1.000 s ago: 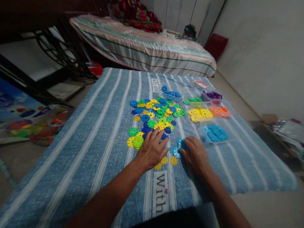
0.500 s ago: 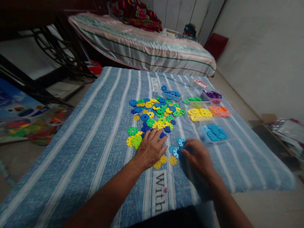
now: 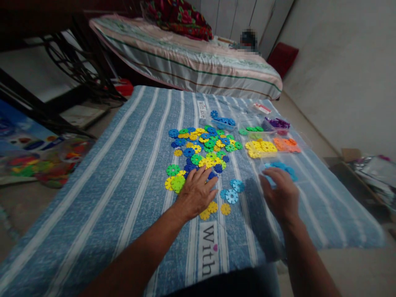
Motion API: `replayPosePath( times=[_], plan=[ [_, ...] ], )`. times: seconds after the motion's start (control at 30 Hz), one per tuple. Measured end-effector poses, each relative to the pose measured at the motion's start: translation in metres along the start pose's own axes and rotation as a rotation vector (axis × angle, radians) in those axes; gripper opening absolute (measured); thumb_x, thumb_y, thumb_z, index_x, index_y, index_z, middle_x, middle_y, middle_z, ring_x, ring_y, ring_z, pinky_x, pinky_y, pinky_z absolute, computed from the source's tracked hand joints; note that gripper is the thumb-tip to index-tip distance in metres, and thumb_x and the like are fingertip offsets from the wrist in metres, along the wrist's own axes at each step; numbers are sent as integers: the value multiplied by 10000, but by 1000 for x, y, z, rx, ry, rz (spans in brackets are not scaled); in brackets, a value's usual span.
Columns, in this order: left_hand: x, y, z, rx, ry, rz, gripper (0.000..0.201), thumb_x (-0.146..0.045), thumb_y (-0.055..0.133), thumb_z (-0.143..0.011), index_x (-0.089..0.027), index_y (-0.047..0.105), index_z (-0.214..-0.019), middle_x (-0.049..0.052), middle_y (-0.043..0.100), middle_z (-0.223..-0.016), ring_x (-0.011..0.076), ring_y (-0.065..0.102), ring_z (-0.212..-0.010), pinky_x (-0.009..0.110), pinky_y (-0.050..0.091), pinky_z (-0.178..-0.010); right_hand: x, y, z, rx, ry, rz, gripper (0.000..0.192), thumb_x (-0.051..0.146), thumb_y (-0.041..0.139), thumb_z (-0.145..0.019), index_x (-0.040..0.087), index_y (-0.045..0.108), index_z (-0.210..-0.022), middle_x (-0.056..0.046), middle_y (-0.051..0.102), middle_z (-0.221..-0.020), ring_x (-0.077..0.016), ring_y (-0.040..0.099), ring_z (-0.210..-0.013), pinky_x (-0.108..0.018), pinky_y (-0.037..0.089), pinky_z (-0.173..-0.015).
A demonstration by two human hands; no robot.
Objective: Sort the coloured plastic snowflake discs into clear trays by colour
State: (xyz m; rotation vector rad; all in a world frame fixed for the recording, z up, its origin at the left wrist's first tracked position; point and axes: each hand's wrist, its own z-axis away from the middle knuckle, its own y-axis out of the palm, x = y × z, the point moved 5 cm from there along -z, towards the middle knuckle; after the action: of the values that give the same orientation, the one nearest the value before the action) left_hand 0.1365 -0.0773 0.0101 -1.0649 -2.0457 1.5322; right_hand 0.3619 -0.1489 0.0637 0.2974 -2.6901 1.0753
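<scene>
A blue striped cloth (image 3: 130,165) covers the table, a bed (image 3: 192,62) beyond it. The left hand (image 3: 196,192) lies flat and open on mixed snowflake discs (image 3: 201,150). Light-blue discs (image 3: 232,190), round and flat with no long axis, lie between the hands. The right hand (image 3: 280,194), fingers loosely curled, hovers over the tray of light-blue discs (image 3: 283,171); whether it grips anything, I can't tell.

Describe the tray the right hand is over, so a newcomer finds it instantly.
On the striped blue cloth, clear trays sit right of the loose mixed pile. The nearest tray, under the right hand, holds only light blue discs; its neighbours hold yellow and orange.
</scene>
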Motion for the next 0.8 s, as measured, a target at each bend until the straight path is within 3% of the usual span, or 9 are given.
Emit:
replayPosePath(
  times=[0.13,0.23,0.53,0.67,0.8],
  plan=[
    [0,0,0,-7,3,7,331,-334,554,-931,-189,666,-1207,157,591,-1361,344,474,-1327,549,398,-1073,24,39,23,279,-68,-90,157,262,561,-912,214,680,-1005,-101,689,-1050,-265,618,-1064,-441,526,-942],
    [0,-2,-1,2,5,15,322,-324,556,-929,-190,669,-1199,159,594,-1356,340,478,-1323,551,401,-1070,25,56,32,381,-45,-58,190,284,561,-905,191,679,-1022,-127,673,-1085,-291,598,-1081,-479,514,-955],
    [0,-3,0,-1,14,9,313,-335,548,-934,-190,669,-1184,148,599,-1350,341,489,-1313,539,413,-1060,9,51,32,395,40,26,167,333,604,-879,193,648,-960,-123,654,-1033,-282,584,-977,-438,509,-857],
    [0,-3,-1,-18,22,4,306,-332,556,-931,-189,672,-1176,149,604,-1342,341,496,-1308,536,420,-1055,15,52,31,410,52,81,220,263,550,-897,174,639,-1077,-141,645,-1089,-293,562,-1045,-451,480,-915],
    [0,-4,-1,-15,23,4,308,-331,563,-928,-192,668,-1182,145,608,-1339,338,496,-1310,534,420,-1058,27,61,28,450,-18,53,192,296,558,-912,191,660,-1037,-145,639,-1153,-319,530,-1154,-480,458,-973]
  ],
)
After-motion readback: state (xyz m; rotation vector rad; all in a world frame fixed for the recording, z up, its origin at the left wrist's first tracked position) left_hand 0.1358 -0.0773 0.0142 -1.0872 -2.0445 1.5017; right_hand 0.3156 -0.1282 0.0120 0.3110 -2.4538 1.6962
